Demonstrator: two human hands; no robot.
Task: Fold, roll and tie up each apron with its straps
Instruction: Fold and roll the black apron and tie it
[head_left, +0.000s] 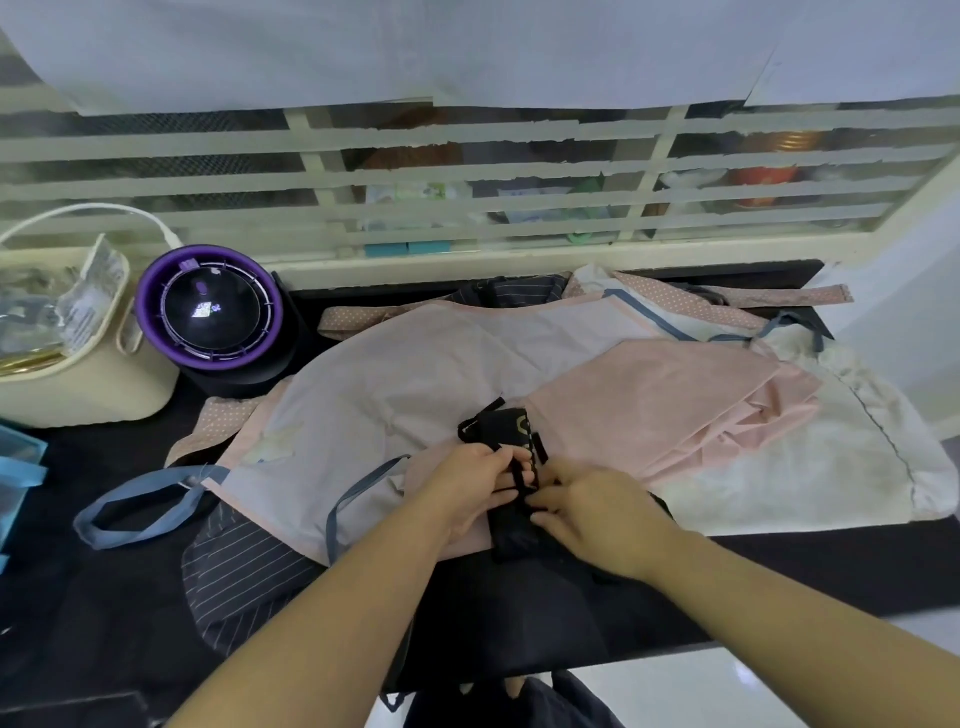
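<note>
A rolled black apron (511, 525) lies on top of a heap of spread aprons at the table's middle. Its black strap (483, 415) loops out past the far end of the roll. My left hand (470, 491) pinches the strap against the roll from the left. From the right, my right hand (592, 512) grips the strap and the roll's side. Under them lie a pale pink apron (415, 379) with blue straps (135, 512), a folded pink apron (665, 410), a white one (810, 467) and a navy pinstriped one (244, 571).
A purple-rimmed round device (210, 312) stands at the back left beside a cream basket (78, 384) holding packets. A slatted cream window frame (467, 208) closes off the back. The black table (779, 566) ends at the right and the front, where white floor shows.
</note>
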